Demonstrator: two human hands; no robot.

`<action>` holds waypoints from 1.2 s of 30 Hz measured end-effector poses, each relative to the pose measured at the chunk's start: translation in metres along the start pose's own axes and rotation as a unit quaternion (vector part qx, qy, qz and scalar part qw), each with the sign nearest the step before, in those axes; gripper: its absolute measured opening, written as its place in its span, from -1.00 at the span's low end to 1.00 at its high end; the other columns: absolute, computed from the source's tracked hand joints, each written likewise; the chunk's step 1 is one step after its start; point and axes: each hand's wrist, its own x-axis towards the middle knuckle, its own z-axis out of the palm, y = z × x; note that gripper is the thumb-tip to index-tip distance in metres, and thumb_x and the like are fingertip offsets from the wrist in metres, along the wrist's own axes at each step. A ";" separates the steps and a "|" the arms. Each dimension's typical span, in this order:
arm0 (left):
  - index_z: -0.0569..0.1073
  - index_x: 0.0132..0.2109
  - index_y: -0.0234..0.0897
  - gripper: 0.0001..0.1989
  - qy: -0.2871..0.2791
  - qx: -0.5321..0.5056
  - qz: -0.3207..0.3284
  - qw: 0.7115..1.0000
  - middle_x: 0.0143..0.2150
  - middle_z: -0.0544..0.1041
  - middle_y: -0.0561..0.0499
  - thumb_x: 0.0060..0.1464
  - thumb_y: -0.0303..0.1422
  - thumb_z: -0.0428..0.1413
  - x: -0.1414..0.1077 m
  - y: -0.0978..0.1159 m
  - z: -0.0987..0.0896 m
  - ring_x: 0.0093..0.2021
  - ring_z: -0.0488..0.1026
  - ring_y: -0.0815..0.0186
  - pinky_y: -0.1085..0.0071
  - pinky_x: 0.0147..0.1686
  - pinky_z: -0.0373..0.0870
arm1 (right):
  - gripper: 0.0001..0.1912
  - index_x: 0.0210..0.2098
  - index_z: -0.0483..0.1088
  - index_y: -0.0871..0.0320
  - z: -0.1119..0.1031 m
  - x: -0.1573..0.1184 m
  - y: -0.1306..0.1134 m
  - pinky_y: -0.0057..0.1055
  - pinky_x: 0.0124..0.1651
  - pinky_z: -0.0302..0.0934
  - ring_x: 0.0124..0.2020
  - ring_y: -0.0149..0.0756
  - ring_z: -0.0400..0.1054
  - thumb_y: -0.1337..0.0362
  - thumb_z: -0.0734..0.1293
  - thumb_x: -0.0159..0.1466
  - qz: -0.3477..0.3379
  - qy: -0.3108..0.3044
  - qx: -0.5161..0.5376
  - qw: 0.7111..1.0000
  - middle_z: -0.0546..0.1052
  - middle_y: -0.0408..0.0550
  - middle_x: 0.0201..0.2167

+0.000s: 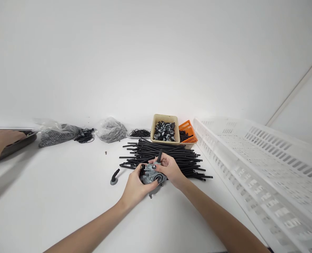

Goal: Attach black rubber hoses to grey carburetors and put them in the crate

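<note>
A grey metal carburetor (153, 190) is held above the table in front of me. My left hand (136, 185) wraps round its left side, with the thumb across the lower front. At its top, my right hand (170, 171) has closed its fingers round the base of a cap with a black rubber boot (160, 155), which points upward. The fingers partly hide where cap and carburetor meet. A similar loose grey cap with a bent black boot (114, 177) lies on the table to the left of my hands.
Black tubes (166, 154) lie piled just behind my hands. Further back stand a cream bin (156, 117) of caps and an orange basket (189, 125). Bags of small parts (111, 130) line the wall. A white crate (250, 168) fills the right; another person's hand (10, 136) reaches into a dark tray (19, 146).
</note>
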 end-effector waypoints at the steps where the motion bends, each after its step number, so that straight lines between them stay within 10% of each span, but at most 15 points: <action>1: 0.41 -0.17 -0.30 -0.60 0.006 0.001 -0.002 1.000 -0.24 0.59 -0.05 -0.23 -0.35 0.26 0.000 0.001 0.000 -0.20 0.50 0.16 0.32 -0.18 0.41 | -0.63 -0.36 0.40 0.16 0.001 0.000 -0.001 -0.30 -0.03 0.29 -0.19 -0.25 0.45 0.11 0.55 -0.01 -0.003 0.004 0.004 1.000 0.58 -0.04 -0.30; 8: 0.39 -0.10 -0.30 -0.57 0.003 0.004 0.003 1.000 -0.17 0.57 -0.06 -0.19 -0.35 0.24 0.001 -0.003 -0.002 -0.16 0.49 0.16 0.31 -0.12 0.38 | -0.60 -0.15 0.47 0.19 0.001 -0.007 -0.015 -0.25 0.07 0.24 -0.04 -0.19 0.42 0.01 0.41 0.17 0.035 -0.088 0.045 0.994 0.58 0.05 -0.19; 25: 0.42 -0.12 -0.30 -0.55 -0.040 -0.068 0.010 0.997 -0.21 0.55 -0.03 -0.22 -0.28 0.26 0.003 -0.011 -0.003 -0.19 0.45 0.20 0.36 -0.15 0.35 | -0.60 -0.18 0.50 0.18 0.001 -0.008 -0.012 -0.28 -0.07 0.29 -0.19 -0.22 0.45 0.01 0.44 0.14 0.023 -0.069 0.090 0.993 0.59 0.01 -0.31; 36: 0.43 -0.19 -0.31 -0.59 -0.089 -0.109 -0.011 0.990 -0.32 0.54 0.00 -0.24 -0.28 0.29 0.004 -0.014 -0.002 -0.29 0.43 0.25 0.37 -0.22 0.34 | -0.68 -0.55 0.41 0.14 -0.004 0.004 -0.011 -0.31 -0.19 0.29 -0.40 -0.32 0.36 0.14 0.57 -0.10 -0.112 0.135 -0.058 0.983 0.47 -0.15 -0.54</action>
